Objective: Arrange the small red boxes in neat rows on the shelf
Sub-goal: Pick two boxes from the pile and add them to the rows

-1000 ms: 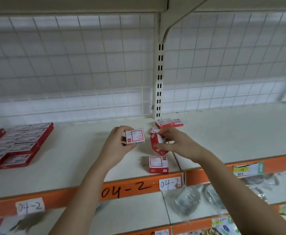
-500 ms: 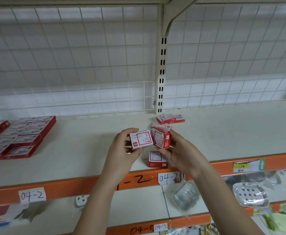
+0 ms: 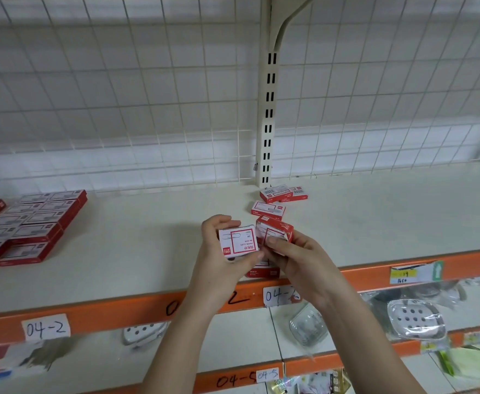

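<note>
My left hand (image 3: pixel 217 263) holds a small red-and-white box (image 3: pixel 238 242) with its label facing me, above the cream shelf (image 3: pixel 136 251). My right hand (image 3: pixel 298 260) grips a second red box (image 3: pixel 274 231), tilted and touching the first. Under my hands another red box (image 3: pixel 263 272) lies near the shelf's front edge, mostly hidden. A loose box (image 3: pixel 267 209) lies behind them, and two more boxes (image 3: pixel 282 193) sit by the upright post. Neat rows of red boxes (image 3: pixel 31 226) fill the shelf's far left.
A white wire grid (image 3: pixel 119 109) backs the shelf, and a slotted post (image 3: pixel 268 118) splits it. The orange front rail (image 3: pixel 375 273) carries handwritten labels. The lower shelf holds wrapped soap dishes (image 3: pixel 415 319) and other packets.
Both hands lifted their boxes and brought them together; the right-hand box now touches the left-hand one. The view has moved closer to the shelf.
</note>
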Tool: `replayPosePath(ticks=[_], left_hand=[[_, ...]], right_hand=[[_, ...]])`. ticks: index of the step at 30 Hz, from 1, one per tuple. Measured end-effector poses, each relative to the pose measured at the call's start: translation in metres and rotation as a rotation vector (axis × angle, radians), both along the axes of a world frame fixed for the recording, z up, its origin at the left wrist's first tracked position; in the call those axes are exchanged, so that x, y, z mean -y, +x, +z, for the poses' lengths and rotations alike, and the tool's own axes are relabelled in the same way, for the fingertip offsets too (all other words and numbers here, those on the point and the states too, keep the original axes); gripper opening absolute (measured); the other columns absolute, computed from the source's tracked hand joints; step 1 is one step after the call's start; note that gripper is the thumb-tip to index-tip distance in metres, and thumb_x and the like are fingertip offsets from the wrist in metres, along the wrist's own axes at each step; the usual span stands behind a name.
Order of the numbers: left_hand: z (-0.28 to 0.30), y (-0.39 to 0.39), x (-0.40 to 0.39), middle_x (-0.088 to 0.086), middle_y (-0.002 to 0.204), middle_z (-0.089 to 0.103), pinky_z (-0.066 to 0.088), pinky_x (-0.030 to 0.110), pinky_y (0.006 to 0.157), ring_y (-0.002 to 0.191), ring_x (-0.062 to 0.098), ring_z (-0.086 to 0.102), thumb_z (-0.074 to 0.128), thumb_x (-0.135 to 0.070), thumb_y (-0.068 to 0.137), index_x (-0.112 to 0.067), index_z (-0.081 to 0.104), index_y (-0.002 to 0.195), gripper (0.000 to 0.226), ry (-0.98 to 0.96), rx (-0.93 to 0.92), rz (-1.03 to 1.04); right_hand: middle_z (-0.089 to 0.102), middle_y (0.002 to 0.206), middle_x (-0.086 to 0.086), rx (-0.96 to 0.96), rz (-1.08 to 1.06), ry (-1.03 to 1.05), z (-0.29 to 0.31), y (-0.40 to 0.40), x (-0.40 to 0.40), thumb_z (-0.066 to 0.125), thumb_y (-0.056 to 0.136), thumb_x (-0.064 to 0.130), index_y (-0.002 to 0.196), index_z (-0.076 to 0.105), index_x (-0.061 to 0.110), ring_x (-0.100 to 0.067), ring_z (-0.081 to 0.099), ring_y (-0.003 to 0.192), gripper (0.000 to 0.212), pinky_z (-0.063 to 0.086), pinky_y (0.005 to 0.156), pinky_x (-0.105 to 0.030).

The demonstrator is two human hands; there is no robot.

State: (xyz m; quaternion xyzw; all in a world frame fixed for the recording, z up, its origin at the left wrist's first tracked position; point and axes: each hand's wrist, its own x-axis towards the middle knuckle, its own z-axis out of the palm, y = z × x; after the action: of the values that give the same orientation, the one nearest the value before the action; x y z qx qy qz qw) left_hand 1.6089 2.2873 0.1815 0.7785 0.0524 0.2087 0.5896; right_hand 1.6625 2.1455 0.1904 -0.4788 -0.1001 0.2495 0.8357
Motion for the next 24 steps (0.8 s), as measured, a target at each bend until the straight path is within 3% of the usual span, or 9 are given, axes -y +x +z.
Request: replayPosePath(ticks=[6, 10, 13, 15, 20, 24], left_hand=[[0.011, -0.003, 0.002, 0.001, 0.117, 0.042, 0.043, 0.001, 0.061, 0.084, -0.014, 0.056, 0.078, -0.009, 0.071, -0.025, 0.043, 0.106, 0.051, 0.003, -0.009, 0.064], [0.018, -0.008, -0.004, -0.006, 0.118, 0.036, 0.042, 0.000, 0.070, 0.089, -0.012, 0.054, 0.077, -0.012, 0.073, -0.028, 0.050, 0.110, 0.049, 0.032, -0.019, 0.047], [0.020, -0.010, -0.012, -0.008, 0.120, 0.045, 0.045, 0.014, 0.084, 0.101, 0.005, 0.058, 0.075, -0.015, 0.075, -0.044, 0.048, 0.112, 0.055, -0.044, -0.068, -0.036], [0.020, -0.011, -0.017, -0.013, 0.120, 0.054, 0.044, 0.019, 0.085, 0.108, 0.007, 0.057, 0.074, -0.012, 0.075, -0.049, 0.044, 0.113, 0.061, -0.093, -0.093, -0.111], [0.022, -0.015, -0.023, -0.015, 0.112, 0.067, 0.048, 0.011, 0.076, 0.108, 0.005, 0.060, 0.065, 0.006, 0.080, -0.029, 0.050, 0.118, 0.054, -0.155, -0.075, -0.295], [0.018, -0.015, -0.025, -0.015, 0.112, 0.068, 0.050, 0.016, 0.079, 0.108, 0.004, 0.061, 0.064, -0.009, 0.072, -0.033, 0.053, 0.122, 0.057, -0.236, -0.084, -0.372]], right_hand=[[0.071, 0.103, -0.015, -0.080, 0.029, 0.059, 0.005, -0.002, 0.000, 0.052, 0.087, -0.006, 0.104, 0.064, -0.002, -0.019, 0.070, 0.090, 0.022, 0.056, 0.069, -0.019], [0.069, 0.107, -0.016, -0.150, 0.012, 0.101, 0.006, -0.003, 0.003, 0.054, 0.085, -0.005, 0.115, 0.059, -0.002, -0.021, 0.070, 0.092, 0.030, 0.058, 0.073, -0.022], [0.065, 0.115, -0.020, -0.187, -0.015, 0.108, 0.007, -0.002, 0.006, 0.054, 0.086, -0.004, 0.121, 0.054, -0.007, -0.024, 0.069, 0.094, 0.035, 0.058, 0.070, -0.022], [0.065, 0.114, -0.021, -0.197, -0.030, 0.105, 0.009, -0.002, 0.009, 0.053, 0.087, -0.003, 0.121, 0.054, -0.008, -0.024, 0.069, 0.093, 0.035, 0.058, 0.067, -0.021], [0.069, 0.107, -0.019, -0.172, -0.004, 0.047, 0.011, -0.006, 0.015, 0.056, 0.086, 0.002, 0.115, 0.058, -0.002, -0.026, 0.070, 0.095, 0.029, 0.059, 0.066, -0.021], [0.071, 0.104, -0.016, -0.103, -0.005, -0.006, 0.013, -0.014, 0.017, 0.061, 0.080, 0.010, 0.114, 0.059, 0.003, -0.025, 0.071, 0.092, 0.034, 0.058, 0.065, -0.019]])
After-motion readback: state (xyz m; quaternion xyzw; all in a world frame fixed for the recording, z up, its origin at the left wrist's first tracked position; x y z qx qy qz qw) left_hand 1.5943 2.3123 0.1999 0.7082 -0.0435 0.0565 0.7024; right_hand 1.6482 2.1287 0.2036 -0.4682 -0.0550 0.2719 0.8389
